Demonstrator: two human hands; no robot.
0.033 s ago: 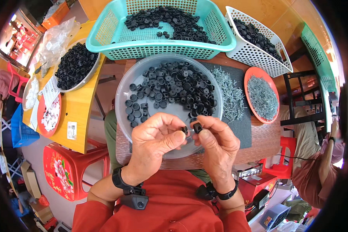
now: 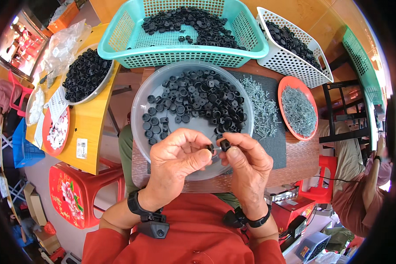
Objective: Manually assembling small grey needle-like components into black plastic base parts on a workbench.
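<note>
Over the near rim of a clear round tub (image 2: 138, 94), both my hands meet with their fingertips close together. My left hand (image 2: 174, 160) pinches a small black plastic piece (image 2: 210, 148) between thumb and forefinger, and most of it is hidden. In my right hand (image 2: 248, 163) is a black round plastic cap (image 2: 225, 144), held the same way. A short silvery screw (image 2: 217, 148) spans the gap between the two pieces. Many loose black caps (image 2: 198, 90) lie in the tub, some cup side up.
Behind the tub stands a teal basket (image 2: 189, 53) of black parts, beside a white basket (image 2: 314, 75). Loose screws (image 2: 259, 105) cover a dark mat; more fill an orange plate (image 2: 311, 132). Left, a yellow table (image 2: 90, 149) bears a bowl of black rings. Another person (image 2: 356, 193) sits right.
</note>
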